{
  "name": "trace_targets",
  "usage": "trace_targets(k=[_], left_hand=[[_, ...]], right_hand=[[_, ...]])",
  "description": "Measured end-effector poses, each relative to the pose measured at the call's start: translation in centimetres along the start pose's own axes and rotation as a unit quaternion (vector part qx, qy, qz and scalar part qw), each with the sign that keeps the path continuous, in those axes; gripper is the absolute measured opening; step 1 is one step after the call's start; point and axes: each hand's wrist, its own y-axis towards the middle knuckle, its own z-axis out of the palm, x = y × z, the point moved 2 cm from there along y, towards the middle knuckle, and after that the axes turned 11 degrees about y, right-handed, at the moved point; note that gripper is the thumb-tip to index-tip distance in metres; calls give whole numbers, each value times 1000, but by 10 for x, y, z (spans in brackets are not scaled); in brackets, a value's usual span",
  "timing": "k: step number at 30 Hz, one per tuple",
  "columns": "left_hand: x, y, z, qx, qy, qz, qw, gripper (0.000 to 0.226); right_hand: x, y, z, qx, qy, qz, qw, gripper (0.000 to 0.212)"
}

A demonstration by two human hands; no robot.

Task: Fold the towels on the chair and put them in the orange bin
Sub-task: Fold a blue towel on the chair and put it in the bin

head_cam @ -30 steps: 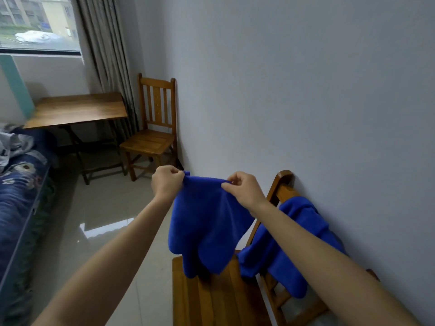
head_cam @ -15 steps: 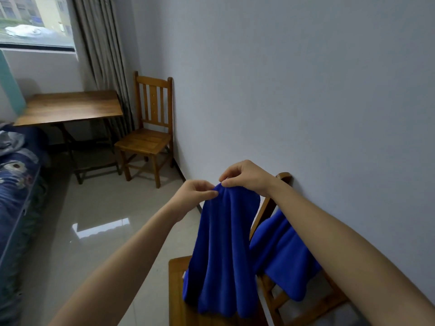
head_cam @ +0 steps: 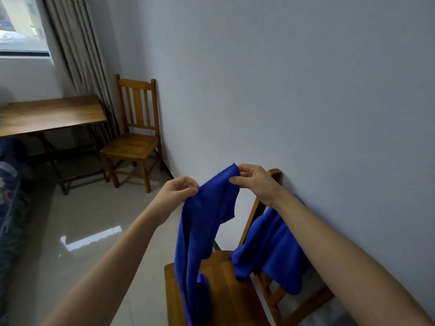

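Fabric of the blue towel is pinched at its top edge by both hands: the left hand at one end, the right hand at the other, held slightly higher and nearer the wall. Its long axis is hung straight down in front of the chair seat. A second towel is draped over the chair back beneath the right forearm. The orange bin is not seen.
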Motion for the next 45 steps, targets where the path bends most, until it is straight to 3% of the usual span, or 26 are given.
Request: trace_targets(k=[4,11,25,27,29,33,41,45], left_hand=[[-10,2,9,-12,10,29,999,10],[-23,7,12,-55,27,38,997,8],[-51,3,-29,-153,-73,106,980,14],[-48,1,-42,-166,-84,105,977,15],[-43,-2,-51,-178,-96,99,974,15],[-33,-6,-66,-207,-88,95,970,15],[-20,-12,-100,-252,-97,89,959,15],[-13,-9,-114,-284,-102,67,951,16]], right_hand=[[11,4,21,43,-91,-12,995,11],[10,8,32,83,-126,10,988,11],[-59,-6,9,57,-124,145,980,29],[-62,-8,-3,48,-132,154,978,25],[-64,-10,-14,44,-145,165,974,6],[-72,-10,-35,39,-226,187,955,13],[-61,4,-74,-63,-232,158,958,16],[-36,24,-84,-197,-101,73,972,24]])
